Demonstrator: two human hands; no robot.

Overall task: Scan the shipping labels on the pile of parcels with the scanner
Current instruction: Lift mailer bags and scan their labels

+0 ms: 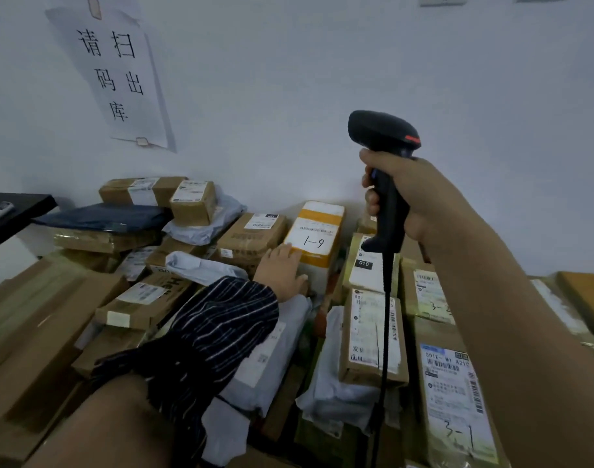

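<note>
Head view, one moment of label scanning. The right grip (415,197) is wrapped round the handle of the black corded barcode scanner (392,204), held upright and raised above the pile of parcels (251,236). The scanner's head faces roughly toward the wall, not down at any label. Its cable (386,315) hangs straight down across the cartons below.

The left grip (282,268), reaching out of a striped sleeve (221,325), holds nothing. Its fingers lie fairly straight, with the fingertips (289,246) on the near left corner of the yellow-and-white parcel marked "1-9" (322,211). That parcel lies near the back of the pile, close to the wall, and its shipping label (311,236) faces up.

Judged step: reading the "1-9" label. To do it well:

- Tip the scanner head forward and down until its window looks squarely at the printed barcode above the handwritten figures.
- Press lightly with the left fingers so the parcel lies flat, and keep them off the code itself.
- Hold the scanner off the label rather than pressing it close, so that the whole code falls in the beam.
- Keep the cable from dragging the loose grey mailer bags (326,383).

Neighbouring labels, such as "010" (365,265) and "3-1" (457,400), lie near enough to be read by mistake if the aim wanders.
</note>
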